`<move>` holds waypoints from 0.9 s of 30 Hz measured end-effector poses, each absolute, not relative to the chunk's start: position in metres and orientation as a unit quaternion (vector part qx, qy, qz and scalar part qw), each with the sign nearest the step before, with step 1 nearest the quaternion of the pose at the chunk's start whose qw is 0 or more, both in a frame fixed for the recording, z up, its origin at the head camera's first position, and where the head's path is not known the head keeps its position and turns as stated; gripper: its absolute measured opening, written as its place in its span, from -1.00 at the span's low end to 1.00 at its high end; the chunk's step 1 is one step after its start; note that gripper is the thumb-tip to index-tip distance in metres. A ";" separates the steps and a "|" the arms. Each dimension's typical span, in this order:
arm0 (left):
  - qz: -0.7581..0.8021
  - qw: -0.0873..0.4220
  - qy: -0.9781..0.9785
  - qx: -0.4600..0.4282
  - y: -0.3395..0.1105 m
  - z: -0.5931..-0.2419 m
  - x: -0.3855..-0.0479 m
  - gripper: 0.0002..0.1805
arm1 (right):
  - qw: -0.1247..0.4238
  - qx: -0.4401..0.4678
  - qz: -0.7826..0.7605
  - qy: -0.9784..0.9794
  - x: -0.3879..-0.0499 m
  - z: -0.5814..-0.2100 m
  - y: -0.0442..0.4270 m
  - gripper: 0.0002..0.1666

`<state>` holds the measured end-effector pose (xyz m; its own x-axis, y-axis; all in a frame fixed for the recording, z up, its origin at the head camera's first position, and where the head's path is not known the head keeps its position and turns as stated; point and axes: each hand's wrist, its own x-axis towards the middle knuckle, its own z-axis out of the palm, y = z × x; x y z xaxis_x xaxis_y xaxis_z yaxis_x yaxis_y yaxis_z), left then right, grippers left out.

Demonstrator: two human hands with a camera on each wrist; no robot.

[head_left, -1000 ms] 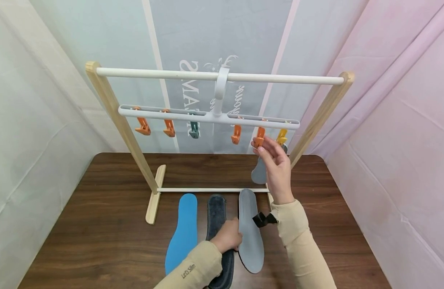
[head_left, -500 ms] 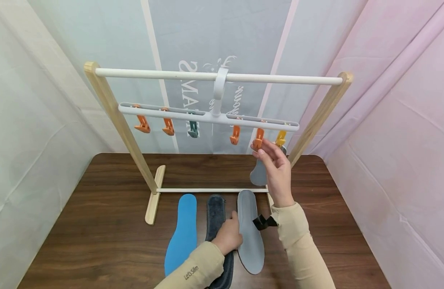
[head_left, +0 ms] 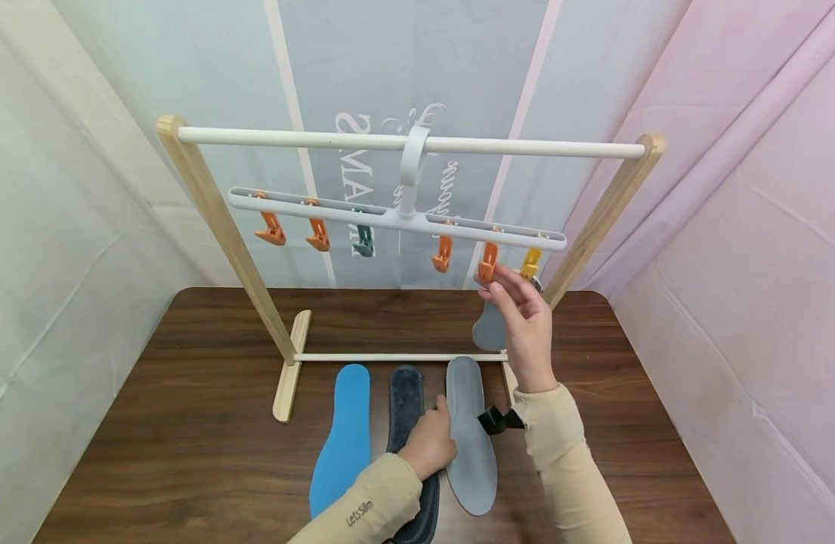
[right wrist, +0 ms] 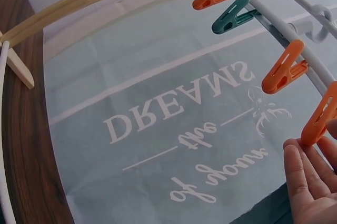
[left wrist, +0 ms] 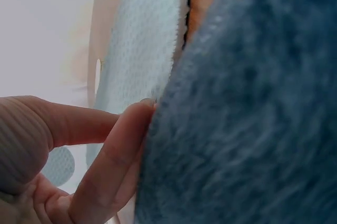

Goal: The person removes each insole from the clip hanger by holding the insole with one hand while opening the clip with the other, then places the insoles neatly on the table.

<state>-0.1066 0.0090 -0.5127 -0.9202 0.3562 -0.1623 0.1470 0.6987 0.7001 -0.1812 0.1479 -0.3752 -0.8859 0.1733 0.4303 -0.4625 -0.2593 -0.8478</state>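
My right hand (head_left: pixel 526 332) pinches the lower end of an orange clip (head_left: pixel 488 259), second from the right on a white clip hanger (head_left: pixel 406 218). In the right wrist view the thumb and fingertips meet at that orange clip (right wrist: pixel 319 116). At the far right a yellow clip (head_left: pixel 530 261) hangs above a small grey insole (head_left: pixel 488 327), partly hidden behind my hand. Low on the table, my left hand (head_left: pixel 428 444) rests over a dark fuzzy insole (head_left: pixel 406 400), index finger extended. Its fingertips touch the edge of a flat grey insole (head_left: pixel 473 453).
A blue insole (head_left: pixel 344 438) lies left of the dark one. The hanger hooks on the white top rod (head_left: pixel 308 139) of a wooden stand (head_left: pixel 216 219). A green clip (head_left: pixel 364 241) and more orange clips hang along it. Curtains surround the wooden table (head_left: pixel 165 423).
My left index finger has straightened along the grey insole's edge. The hanger's left end has tilted up slightly. My right hand keeps its hold on the orange clip, shifting slightly downward.
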 end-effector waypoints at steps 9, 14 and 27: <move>0.352 0.098 0.918 0.153 0.007 -0.499 -0.122 -0.36 | 0.210 0.135 0.773 -0.583 -0.178 -0.377 0.153 -0.68; 0.351 0.067 0.918 0.169 0.006 -0.490 -0.136 -0.57 | 0.211 0.138 0.774 -0.581 -0.177 -0.378 0.156 -0.69; 0.394 0.049 0.899 0.187 0.012 -0.468 -0.172 -0.56 | 0.216 0.111 0.783 -0.573 -0.174 -0.379 0.161 -0.71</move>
<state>-0.1716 0.0120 -0.4682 -0.9250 0.3752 0.0598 0.2983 0.6198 0.7259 -0.1741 0.1610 -0.3788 -0.8819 0.2110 0.4216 -0.4658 -0.2507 -0.8487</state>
